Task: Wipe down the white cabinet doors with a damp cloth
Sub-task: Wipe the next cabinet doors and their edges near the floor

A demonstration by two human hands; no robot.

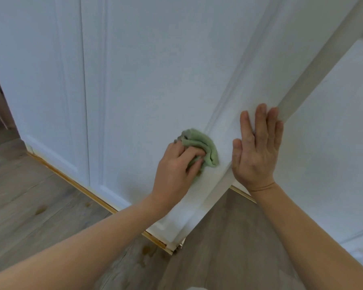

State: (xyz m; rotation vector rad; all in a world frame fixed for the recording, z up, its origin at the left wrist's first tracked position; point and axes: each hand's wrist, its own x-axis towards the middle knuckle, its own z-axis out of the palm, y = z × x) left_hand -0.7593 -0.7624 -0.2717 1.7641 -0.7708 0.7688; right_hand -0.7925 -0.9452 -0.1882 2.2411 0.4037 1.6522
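A tall white cabinet door (166,80) with a moulded panel stands ajar, its free edge running up to the right. My left hand (176,166) grips a bunched pale green cloth (205,147) and presses it against the lower part of the door's panel. My right hand (257,147) lies flat with straight fingers on the door's right frame, close to its edge. A second white door (36,76) to the left is closed.
Grey wood-look floor (29,195) runs below, with a light wooden strip (76,185) along the cabinet's base. Brownish spots mark the floor near the door's bottom corner (147,250). More white cabinet surface (333,153) shows behind the open door at right.
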